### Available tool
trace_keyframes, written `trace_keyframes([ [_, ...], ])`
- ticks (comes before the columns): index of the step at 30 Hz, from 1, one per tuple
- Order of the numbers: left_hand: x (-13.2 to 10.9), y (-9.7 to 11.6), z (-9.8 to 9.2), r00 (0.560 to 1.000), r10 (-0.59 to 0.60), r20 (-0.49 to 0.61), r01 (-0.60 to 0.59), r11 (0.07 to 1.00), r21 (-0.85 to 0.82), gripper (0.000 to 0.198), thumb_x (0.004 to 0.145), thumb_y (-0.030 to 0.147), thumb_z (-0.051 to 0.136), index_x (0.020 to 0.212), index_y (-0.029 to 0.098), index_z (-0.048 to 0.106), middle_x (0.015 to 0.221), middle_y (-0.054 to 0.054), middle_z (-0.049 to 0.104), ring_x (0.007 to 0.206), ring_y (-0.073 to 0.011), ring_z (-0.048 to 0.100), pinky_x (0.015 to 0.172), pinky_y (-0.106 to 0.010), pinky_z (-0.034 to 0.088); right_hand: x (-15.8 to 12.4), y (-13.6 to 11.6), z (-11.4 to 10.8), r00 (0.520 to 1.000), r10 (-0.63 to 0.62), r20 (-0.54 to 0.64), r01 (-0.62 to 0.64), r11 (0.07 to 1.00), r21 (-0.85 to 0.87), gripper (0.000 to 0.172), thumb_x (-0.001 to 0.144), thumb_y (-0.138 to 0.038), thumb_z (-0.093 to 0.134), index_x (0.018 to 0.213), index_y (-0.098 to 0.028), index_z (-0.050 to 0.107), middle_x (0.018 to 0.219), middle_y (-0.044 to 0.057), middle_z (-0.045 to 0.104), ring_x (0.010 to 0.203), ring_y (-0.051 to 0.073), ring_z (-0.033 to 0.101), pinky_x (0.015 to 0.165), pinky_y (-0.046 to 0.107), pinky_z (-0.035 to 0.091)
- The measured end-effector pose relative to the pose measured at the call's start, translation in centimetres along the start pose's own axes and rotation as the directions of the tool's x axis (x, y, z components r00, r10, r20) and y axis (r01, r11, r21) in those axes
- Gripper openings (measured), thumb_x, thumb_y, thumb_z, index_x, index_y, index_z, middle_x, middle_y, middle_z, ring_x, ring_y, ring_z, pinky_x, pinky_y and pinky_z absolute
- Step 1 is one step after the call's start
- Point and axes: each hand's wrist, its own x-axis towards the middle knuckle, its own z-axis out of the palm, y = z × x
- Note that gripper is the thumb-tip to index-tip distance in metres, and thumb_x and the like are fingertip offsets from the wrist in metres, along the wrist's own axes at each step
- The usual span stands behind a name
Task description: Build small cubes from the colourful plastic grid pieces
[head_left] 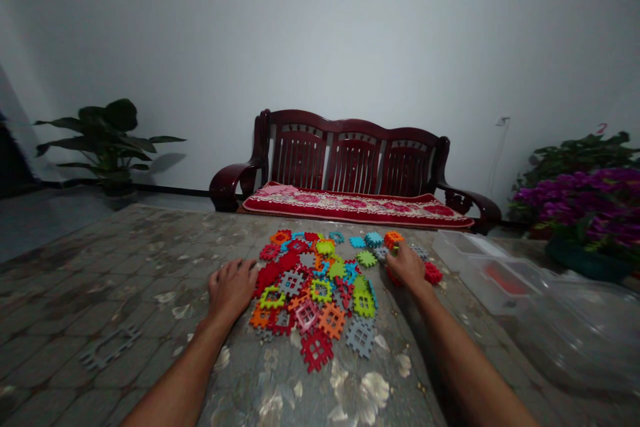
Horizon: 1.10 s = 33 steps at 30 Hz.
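Note:
A heap of colourful waffle-shaped plastic tiles (320, 290) lies in the middle of the table (125, 267). My left hand (231, 287) rests palm down at the heap's left edge, with its fingers bent over a red tile (267, 275). At the heap's right edge, my right hand (407, 267) has its fingers curled over tiles, beside a red tile (433, 273) and an orange tile (393, 238). What the right fingers hold is hidden.
Clear plastic boxes (480, 267) stand at the table's right, one with something red inside, and a clear lid (580, 333) lies nearer. A grey tile (107, 347) lies alone at left. Behind are a wooden sofa (350, 167), a leafy plant (107, 140) and purple flowers (590, 203).

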Motion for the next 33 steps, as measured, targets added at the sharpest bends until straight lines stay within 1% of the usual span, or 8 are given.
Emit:
trace_keyframes([
  [5,0.1,0.0,0.1,1.0,-0.002,0.005,0.002,1.0,-0.004,0.046,0.104,0.035,0.037,0.135,0.029,0.07,0.147,-0.01,0.065,0.136,-0.026,0.056,0.116,-0.046,0.035,-1.3,3.0,0.2,0.993,0.04,-0.112,-0.028,0.994,0.103,0.044,0.094,-0.032,0.053,0.134,-0.015,0.064,0.121,0.016,0.075,0.114,0.031,0.071,0.09,0.036,0.051],
  [9,0.2,-0.1,0.2,1.0,0.0,0.008,0.0,1.0,-0.003,0.047,0.104,0.035,0.036,0.136,0.028,0.07,0.147,-0.011,0.065,0.136,-0.0271,0.056,0.116,-0.046,0.035,-3.2,5.0,1.4,0.979,-0.001,-0.202,0.025,0.993,0.119,0.044,0.09,-0.034,0.059,0.129,-0.015,0.067,0.123,0.018,0.074,0.117,0.033,0.068,0.094,0.04,0.051],
  [13,0.3,-0.1,0.1,1.0,-0.008,0.021,0.008,1.0,-0.008,0.049,0.105,0.036,0.034,0.136,0.027,0.07,0.149,-0.011,0.064,0.137,-0.0272,0.056,0.116,-0.047,0.036,-4.6,5.1,2.7,0.96,-0.08,-0.27,0.127,0.978,0.163,0.042,0.087,-0.035,0.061,0.123,-0.016,0.07,0.123,0.018,0.073,0.116,0.034,0.066,0.099,0.044,0.05],
  [17,0.4,-0.1,-0.1,0.999,0.0,0.038,0.0,1.0,-0.007,0.048,0.104,0.036,0.035,0.135,0.028,0.07,0.147,-0.01,0.065,0.136,-0.0272,0.057,0.116,-0.047,0.037,-5.8,3.5,3.5,0.947,-0.252,-0.198,0.313,0.863,0.398,0.034,0.088,-0.039,0.058,0.111,-0.02,0.073,0.11,0.011,0.077,0.1,0.027,0.07,0.092,0.039,0.054],
  [20,0.4,-0.1,-0.1,0.999,0.002,0.039,-0.002,1.0,-0.005,0.048,0.104,0.036,0.034,0.136,0.028,0.07,0.147,-0.01,0.065,0.135,-0.0272,0.057,0.116,-0.047,0.037,-6.9,2.1,3.6,0.932,-0.348,-0.106,0.354,0.8,0.485,0.041,0.086,-0.045,0.061,0.117,-0.021,0.073,0.112,0.009,0.077,0.091,0.024,0.07,0.085,0.037,0.055],
  [24,0.4,-0.1,-0.1,0.999,0.003,0.046,-0.002,1.0,-0.009,0.049,0.105,0.036,0.034,0.136,0.027,0.069,0.15,-0.012,0.063,0.138,-0.0275,0.055,0.116,-0.047,0.036,-7.7,1.0,3.3,0.909,-0.416,-0.014,0.381,0.817,0.433,0.049,0.081,-0.039,0.068,0.126,-0.021,0.072,0.115,0.009,0.077,0.097,0.025,0.071,0.088,0.037,0.053],
  [27,0.4,-0.2,0.0,0.999,-0.004,0.051,0.004,1.0,-0.009,0.049,0.105,0.037,0.033,0.137,0.027,0.069,0.15,-0.012,0.062,0.139,-0.0278,0.054,0.117,-0.047,0.036,-7.6,1.1,3.4,0.901,-0.434,0.017,0.399,0.843,0.36,0.035,0.087,-0.031,0.061,0.118,-0.021,0.075,0.113,0.008,0.077,0.101,0.025,0.07,0.09,0.035,0.052],
  [33,0.4,-0.1,0.2,1.0,-0.001,0.027,0.001,1.0,-0.009,0.05,0.105,0.036,0.033,0.136,0.027,0.07,0.15,-0.012,0.063,0.138,-0.0287,0.056,0.116,-0.048,0.037,-7.3,2.0,3.7,0.936,-0.342,-0.089,0.351,0.927,0.131,0.027,0.094,-0.022,0.053,0.109,-0.02,0.075,0.115,0.011,0.075,0.108,0.024,0.068,0.094,0.032,0.05],
])
